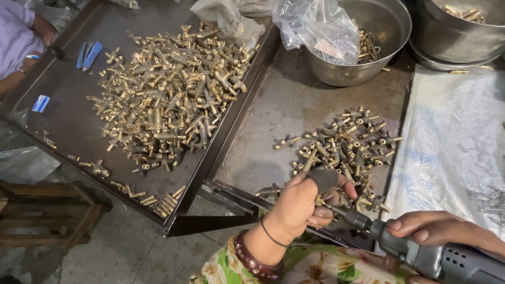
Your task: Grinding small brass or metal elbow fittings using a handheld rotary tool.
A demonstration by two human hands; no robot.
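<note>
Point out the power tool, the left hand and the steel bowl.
power tool [421,255], head view, on its grey body.
left hand [297,202], head view, on the back of the hand.
steel bowl [384,23], head view, on its bare inner wall.

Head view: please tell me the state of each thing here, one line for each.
Left hand: closed around a brass fitting.
Right hand: gripping a grey power tool, tip at the fitting.
Left tray: large brass pile.
Right tray: smaller pile.
Steel bowl: holds a plastic bag.
</note>
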